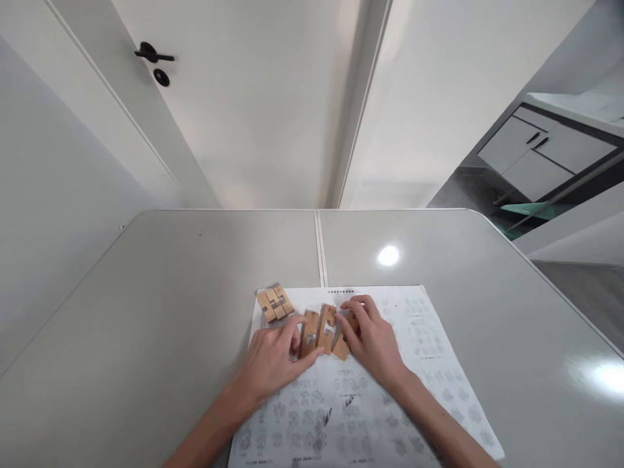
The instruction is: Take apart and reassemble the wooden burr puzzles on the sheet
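Note:
Three notched wooden puzzle pieces lie side by side between my hands on a printed sheet (361,416). My left hand (273,357) curls around the left puzzle piece (311,323), index finger near its top, thumb reaching to the lower end of the middle puzzle piece (327,320). The right puzzle piece (342,350) is tilted, and my right hand (375,335) holds it between thumb and fingers, covering part of it. Beyond my left hand, at the sheet's top left corner, several similar wooden pieces (275,303) sit close together with gaps at their notches.
The grey table (146,312) has a pale seam (320,247) across its far half. Behind it stand a white door with a black handle (153,55) and a white panel. A white cabinet (541,153) stands at the far right.

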`<state>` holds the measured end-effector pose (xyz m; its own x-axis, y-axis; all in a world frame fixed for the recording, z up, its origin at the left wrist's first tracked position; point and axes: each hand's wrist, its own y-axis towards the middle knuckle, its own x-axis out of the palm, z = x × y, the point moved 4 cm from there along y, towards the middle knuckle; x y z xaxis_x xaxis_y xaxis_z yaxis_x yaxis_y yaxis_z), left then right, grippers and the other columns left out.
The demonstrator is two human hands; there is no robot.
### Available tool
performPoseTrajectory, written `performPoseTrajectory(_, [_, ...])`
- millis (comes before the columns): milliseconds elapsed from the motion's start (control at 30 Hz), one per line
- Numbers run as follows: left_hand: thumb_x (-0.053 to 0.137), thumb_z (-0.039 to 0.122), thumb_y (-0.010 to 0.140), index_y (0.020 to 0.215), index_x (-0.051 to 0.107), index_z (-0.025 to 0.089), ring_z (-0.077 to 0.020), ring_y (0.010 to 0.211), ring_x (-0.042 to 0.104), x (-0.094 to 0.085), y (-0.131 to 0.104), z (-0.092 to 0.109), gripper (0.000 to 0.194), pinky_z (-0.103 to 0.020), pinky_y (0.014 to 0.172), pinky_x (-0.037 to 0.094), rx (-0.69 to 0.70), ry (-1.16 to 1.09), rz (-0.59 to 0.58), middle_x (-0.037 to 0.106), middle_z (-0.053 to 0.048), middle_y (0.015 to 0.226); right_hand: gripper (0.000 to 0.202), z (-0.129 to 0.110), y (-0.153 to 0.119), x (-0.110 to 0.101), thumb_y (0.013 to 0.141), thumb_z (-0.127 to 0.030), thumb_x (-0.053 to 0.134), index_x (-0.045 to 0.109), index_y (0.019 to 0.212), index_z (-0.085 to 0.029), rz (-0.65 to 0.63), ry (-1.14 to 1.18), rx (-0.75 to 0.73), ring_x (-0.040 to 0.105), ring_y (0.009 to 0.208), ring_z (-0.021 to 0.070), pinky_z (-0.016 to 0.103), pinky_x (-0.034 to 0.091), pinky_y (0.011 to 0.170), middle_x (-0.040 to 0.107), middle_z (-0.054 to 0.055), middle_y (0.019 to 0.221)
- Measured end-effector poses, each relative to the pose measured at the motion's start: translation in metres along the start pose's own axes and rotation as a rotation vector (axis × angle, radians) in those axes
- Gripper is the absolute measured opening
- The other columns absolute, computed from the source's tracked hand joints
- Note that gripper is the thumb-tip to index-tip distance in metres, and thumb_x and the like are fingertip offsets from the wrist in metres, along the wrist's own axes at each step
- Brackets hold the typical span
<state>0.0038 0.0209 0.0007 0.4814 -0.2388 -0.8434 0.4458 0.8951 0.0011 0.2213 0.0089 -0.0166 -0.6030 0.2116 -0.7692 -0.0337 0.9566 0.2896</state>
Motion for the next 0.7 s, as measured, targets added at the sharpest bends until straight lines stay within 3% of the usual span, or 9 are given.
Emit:
performPoseTrajectory(100, [0.081,0.055,0.08,0.126,0.055,0.027,-0.0213,0.067,0.071,-0.0006,0.0006,0.0019,0.06,-0.03,0.066,0.049,0.041,0.015,-0.053,0.068,0.005,0.079,0.023,0.0003,-0.0002,0.0011,0.111,-0.04,0.047,0.061,0.113,-0.021,0.042,-0.059,-0.027,0.067,0.069,0.018,0.028,0.047,0.051,0.065,0.011,0.112])
performPoseTrajectory(200, [0.087,0.056,0.075,0.129,0.053,0.027,-0.023,0.073,0.072,0.001,0.0008,0.0011,0.07,-0.031,0.069,0.049,0.058,0.042,-0.082,0.068,0.004,0.085,0.021,-0.0002,0.0006,0.0024,0.111,-0.037,0.047,0.062,0.113,-0.022,0.061,-0.055,-0.054,0.069,0.087,0.0234,0.03,0.053,0.061,0.066,0.011,0.109])
performPoseTrajectory(400, [0.084,0.055,0.082,0.119,0.054,0.027,-0.0228,0.074,0.073,0.0042,0.0008,-0.0028,0.056,-0.031,0.069,0.048,0.075,0.033,-0.038,0.07,0.004,0.088,0.018,0.0004,0.0019,0.0062,0.11,-0.035,0.049,0.062,0.112,-0.023,0.037,0.022,-0.075,0.065,0.096,0.0278,0.037,0.058,0.069,0.066,0.012,0.107])
performPoseTrajectory(700, [0.081,0.047,0.09,0.119,0.052,0.027,-0.0214,0.073,0.074,0.0082,0.0012,-0.0072,0.045,-0.031,0.068,0.05,0.131,0.084,0.024,0.071,0.004,0.091,0.025,0.0001,0.0055,0.0102,0.112,-0.022,0.044,0.059,0.131,-0.027,-0.036,0.267,-0.129,0.062,0.123,0.0298,0.052,0.058,0.104,0.067,0.012,0.13])
